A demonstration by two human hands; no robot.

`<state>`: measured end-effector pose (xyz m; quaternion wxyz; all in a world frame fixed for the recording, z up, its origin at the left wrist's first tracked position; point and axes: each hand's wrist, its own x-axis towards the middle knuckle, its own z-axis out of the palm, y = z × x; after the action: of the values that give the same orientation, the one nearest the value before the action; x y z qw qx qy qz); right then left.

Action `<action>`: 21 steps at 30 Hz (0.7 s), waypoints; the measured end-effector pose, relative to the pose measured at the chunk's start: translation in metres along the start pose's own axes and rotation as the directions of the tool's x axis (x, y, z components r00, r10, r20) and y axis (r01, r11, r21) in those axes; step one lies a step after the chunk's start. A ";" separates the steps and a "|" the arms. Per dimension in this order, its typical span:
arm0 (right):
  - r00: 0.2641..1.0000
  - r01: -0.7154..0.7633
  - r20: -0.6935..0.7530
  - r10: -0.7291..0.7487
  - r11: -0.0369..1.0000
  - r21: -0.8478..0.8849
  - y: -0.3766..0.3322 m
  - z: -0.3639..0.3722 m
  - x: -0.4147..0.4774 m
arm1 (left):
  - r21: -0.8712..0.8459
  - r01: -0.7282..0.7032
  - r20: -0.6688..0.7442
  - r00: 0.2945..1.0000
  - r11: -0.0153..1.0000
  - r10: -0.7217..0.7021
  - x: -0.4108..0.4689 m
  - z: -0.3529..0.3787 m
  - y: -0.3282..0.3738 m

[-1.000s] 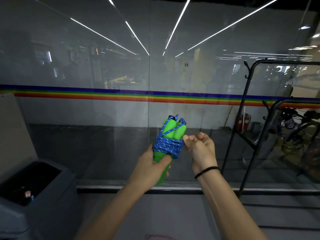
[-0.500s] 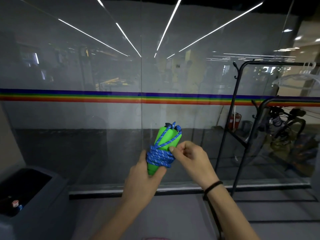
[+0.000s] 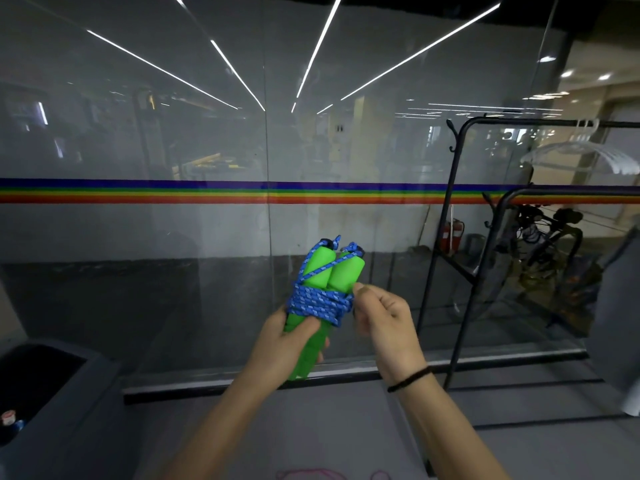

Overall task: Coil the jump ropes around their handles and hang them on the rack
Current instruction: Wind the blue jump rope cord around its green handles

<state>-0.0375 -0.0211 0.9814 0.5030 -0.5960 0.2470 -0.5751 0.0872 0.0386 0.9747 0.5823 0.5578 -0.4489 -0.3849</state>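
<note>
Two green jump rope handles (image 3: pixel 330 270) stand side by side, tilted a little right, with blue rope (image 3: pixel 317 303) coiled several times around their middle. My left hand (image 3: pixel 289 344) grips the lower part of the handles. My right hand (image 3: pixel 382 318) is closed beside the coil on its right, its fingertips pinching the rope's end at the wraps. The black metal rack (image 3: pixel 460 271) stands to the right, about an arm's length from the bundle. A pink rope (image 3: pixel 311 474) lies on the floor at the bottom edge.
A glass wall with a rainbow stripe (image 3: pixel 207 192) runs straight ahead. A dark bin (image 3: pixel 52 410) sits at the lower left. White hangers (image 3: pixel 585 154) hang on the rack's top bar, and bicycles (image 3: pixel 547 237) show behind the glass.
The view has swung right, bringing more of the rack into sight. My right hand went from beside the coil onto it, then back to its right edge, still pinching rope. My left hand keeps its grip.
</note>
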 end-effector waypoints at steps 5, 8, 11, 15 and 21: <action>0.996 0.014 -0.094 -0.009 0.998 0.055 -0.004 -0.007 -0.004 | -0.089 0.063 0.076 0.996 0.994 -0.057 -0.001 -0.010 -0.002; 0.997 0.035 -0.068 -0.039 0.998 -0.058 -0.004 -0.011 -0.010 | -0.147 0.080 0.095 0.993 0.986 -0.067 -0.005 -0.016 -0.004; 0.995 0.085 -0.035 -0.094 0.973 -0.216 0.000 -0.013 -0.015 | -0.185 0.114 0.115 0.989 0.976 -0.093 -0.010 -0.014 -0.006; 0.975 0.191 -0.012 -0.223 0.860 -0.473 -0.007 -0.016 -0.014 | -0.220 0.192 0.260 0.957 0.956 -0.132 -0.009 -0.005 0.000; 0.975 0.200 0.041 -0.218 0.785 -0.586 -0.016 -0.012 -0.018 | -0.205 0.166 0.314 0.945 0.965 -0.096 -0.004 0.001 -0.006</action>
<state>-0.0568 -0.0030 0.9858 0.2240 -0.7373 0.3520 -0.5313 0.0852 0.0419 0.9685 0.5402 0.4507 -0.4469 -0.5526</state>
